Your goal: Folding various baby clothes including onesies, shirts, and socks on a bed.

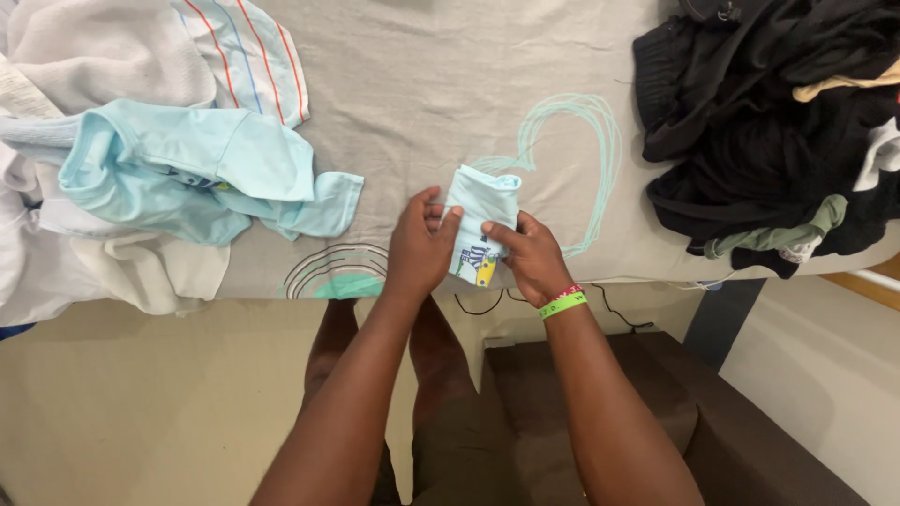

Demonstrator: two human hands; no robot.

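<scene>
We count one small folded light-blue garment [480, 217] at the bed's [422, 84] near edge, clamped between our left hand [420, 245] and right hand [527, 255]. One light-coloured clothes pile [141, 141] occupies the left edge, one dark pile [769, 122] the right corner.

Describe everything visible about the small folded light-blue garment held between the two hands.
The small folded light-blue garment looks like soft knit cotton, folded into a compact, narrow bundle standing roughly upright, with a rolled edge at its top. A printed patch in blue and yellow shows near its lower end. The left hand grips its left side with thumb and fingers, and the right hand pinches its right side. It sits at the near edge of the grey sheet-covered surface, over a teal heart outline.
</scene>
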